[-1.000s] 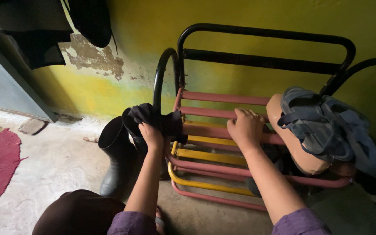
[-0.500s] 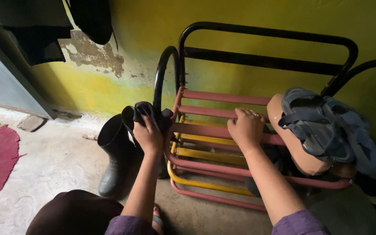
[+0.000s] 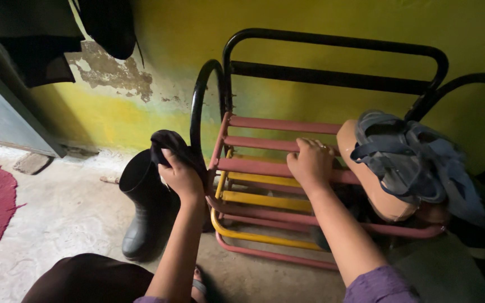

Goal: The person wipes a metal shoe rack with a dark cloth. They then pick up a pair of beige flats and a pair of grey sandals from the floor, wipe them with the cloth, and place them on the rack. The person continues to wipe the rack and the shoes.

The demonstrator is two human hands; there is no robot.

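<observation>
Evidently the step in hand is wiping down the shoe rack (image 3: 287, 168): the left hand (image 3: 182, 177) is closed around a bunched dark cloth (image 3: 169, 143), pressed against the black hoop (image 3: 197, 112) at the rack's left end, while the right hand (image 3: 310, 163) curls over a pink bar mid-rack, steadying it. Next, I judge, the cloth needs firm contact along the tube's curve. Bars are painted metal tubing (pink and yellow, glossy); a soft blue sandal (image 3: 399, 163) sits at the rack's right, a matte rubber boot (image 3: 141, 207) just left.
</observation>
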